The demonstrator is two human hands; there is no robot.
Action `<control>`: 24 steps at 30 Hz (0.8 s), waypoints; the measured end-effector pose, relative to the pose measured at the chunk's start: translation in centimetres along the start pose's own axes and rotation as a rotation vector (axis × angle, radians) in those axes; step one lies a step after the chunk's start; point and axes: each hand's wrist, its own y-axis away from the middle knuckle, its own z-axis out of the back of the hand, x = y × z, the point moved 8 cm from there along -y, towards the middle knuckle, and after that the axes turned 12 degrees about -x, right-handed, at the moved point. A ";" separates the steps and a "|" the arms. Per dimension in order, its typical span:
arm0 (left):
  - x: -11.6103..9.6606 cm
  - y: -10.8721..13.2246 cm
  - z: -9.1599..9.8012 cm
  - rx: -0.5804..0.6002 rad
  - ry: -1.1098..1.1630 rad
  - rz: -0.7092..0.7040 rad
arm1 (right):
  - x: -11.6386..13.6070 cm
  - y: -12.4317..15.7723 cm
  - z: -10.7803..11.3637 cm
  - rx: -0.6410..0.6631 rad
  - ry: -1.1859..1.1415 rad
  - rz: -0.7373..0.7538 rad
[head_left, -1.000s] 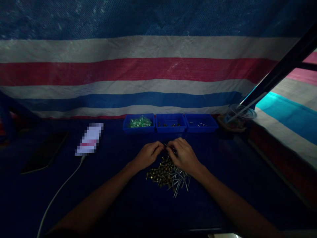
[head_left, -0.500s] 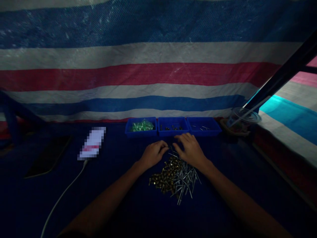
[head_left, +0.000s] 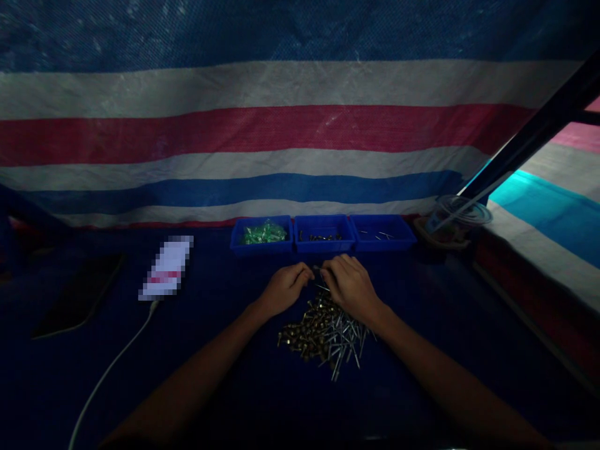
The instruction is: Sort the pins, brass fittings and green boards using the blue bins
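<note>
Head view: a part (head_left: 317, 268) seems pinched between left hand (head_left: 284, 289) and right hand (head_left: 352, 287), fingers nearly closed; steady handling is needed.

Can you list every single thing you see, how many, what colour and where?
Brassy pieces: many, brownish gold, pile's left
Metal pins: many, silver, pile's right
Trays: three, blue, row at back
Green bits: uncountable, green, left tray
Small parts: several, dark, middle tray
Thin pins: few, silver, right tray
Lidded cup: one, clear, right
Phone: one, pale, left
Cable: one, white, at phone
Flat device: one, black, far left
Sheeting: count unclear, striped, back and right
Pole: one, dark, right
Table: one, blue, underneath
Hands: two, bare, pile's far end
</note>
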 end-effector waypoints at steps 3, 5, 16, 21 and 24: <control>-0.4 0.3 -0.3 0.034 -0.104 -0.077 | -1.3 -1.6 3.2 -0.174 -0.024 -0.059; -0.6 0.6 -0.7 0.066 -0.197 -0.133 | -2.5 -3.1 6.2 -0.347 -0.019 -0.094; -0.6 0.4 -0.7 -0.009 -0.299 -0.118 | -2.5 -2.1 1.1 0.050 0.034 -0.053; -0.6 0.3 -0.2 -0.054 -0.211 -0.125 | 0.3 1.9 -0.3 0.147 0.006 0.018; -0.5 0.2 -0.2 -0.036 -0.200 -0.120 | 0.7 1.4 0.7 0.107 -0.005 0.022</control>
